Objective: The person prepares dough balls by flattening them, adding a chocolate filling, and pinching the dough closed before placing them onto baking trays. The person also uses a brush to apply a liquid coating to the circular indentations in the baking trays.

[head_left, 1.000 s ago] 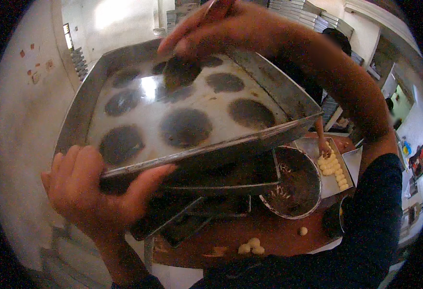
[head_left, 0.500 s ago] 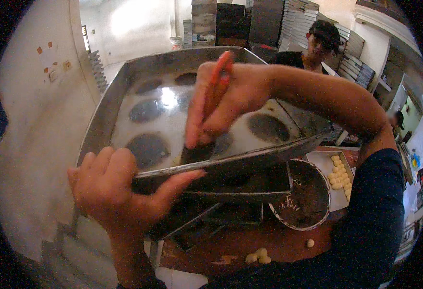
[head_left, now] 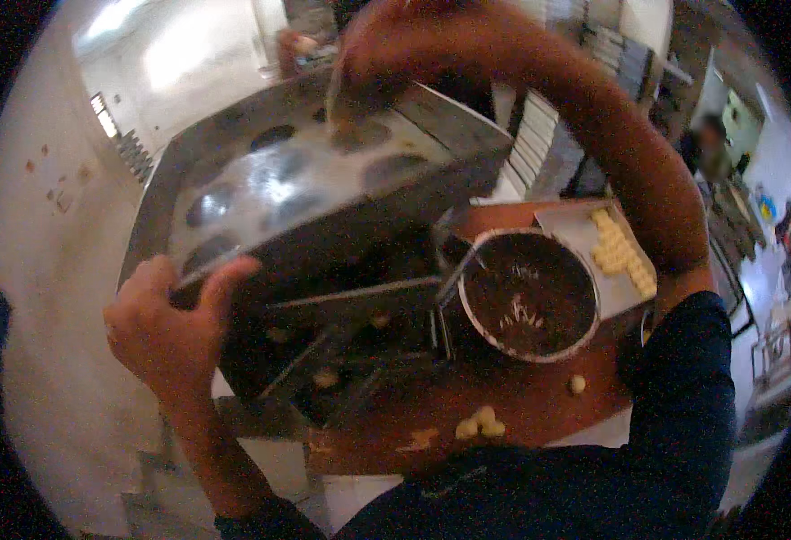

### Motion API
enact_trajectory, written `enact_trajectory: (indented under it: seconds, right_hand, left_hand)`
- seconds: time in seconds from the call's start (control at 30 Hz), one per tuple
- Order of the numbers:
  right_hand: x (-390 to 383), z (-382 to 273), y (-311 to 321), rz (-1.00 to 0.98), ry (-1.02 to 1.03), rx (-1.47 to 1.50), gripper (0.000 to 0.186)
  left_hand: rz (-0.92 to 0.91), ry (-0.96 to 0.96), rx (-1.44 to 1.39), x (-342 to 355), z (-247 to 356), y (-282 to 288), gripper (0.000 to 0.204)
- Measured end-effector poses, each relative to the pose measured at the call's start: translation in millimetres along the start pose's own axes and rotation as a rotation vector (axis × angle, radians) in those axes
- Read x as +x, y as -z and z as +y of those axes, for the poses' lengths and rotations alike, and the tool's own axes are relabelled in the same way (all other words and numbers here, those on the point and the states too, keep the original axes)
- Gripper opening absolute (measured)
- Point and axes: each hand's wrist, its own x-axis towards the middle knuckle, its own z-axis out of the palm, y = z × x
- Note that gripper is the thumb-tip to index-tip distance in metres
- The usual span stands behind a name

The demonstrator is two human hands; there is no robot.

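My left hand (head_left: 168, 326) grips the near left corner of a large metal baking tray (head_left: 233, 135), which is lifted and tilted. The tray carries several dark round blobs (head_left: 274, 137). My right hand (head_left: 395, 45) reaches over the tray's far side, fingers closed on a thin metal tool, likely a spoon (head_left: 334, 94), whose tip is at one of the blobs. Below the tray, a round metal bowl (head_left: 584, 337) with dark batter inside stands on the brown table.
A box of pale dough pieces (head_left: 620, 252) lies right of the bowl. Loose dough balls (head_left: 479, 423) are scattered on the brown table (head_left: 539, 405). More metal trays (head_left: 341, 360) are stacked under the lifted one. A blurred person (head_left: 710, 144) stands at the far right.
The tray has swung to the left and tilted more. My right hand has moved from the tray's middle to its far side.
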Motion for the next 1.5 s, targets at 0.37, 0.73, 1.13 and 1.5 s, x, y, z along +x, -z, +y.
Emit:
enact_trajectory:
  seconds: [0.37, 0.73, 1.13, 1.5]
  right_hand:
    - [-551, -52, 14, 1.456, -0.706, 0.384, 0.032]
    - [-642, 74, -78, 0.358, -1.587, -0.603, 0.043]
    - [-528, 13, -101, 0.709, -0.994, -0.394, 0.018]
    - [-543, 33, -272, -0.267, -1.019, 0.289, 0.031]
  left_hand:
    - [-0.212, 0.088, 0.202, -3, 91, 33, 0.06]
    - [-0.871, -0.434, -0.398, -377, 86, -157, 0.07]
    - [-1.108, -0.172, -0.11, -433, 146, -53, 0.093]
    - [-1.024, 0.058, -0.399, -464, 112, -38, 0.078]
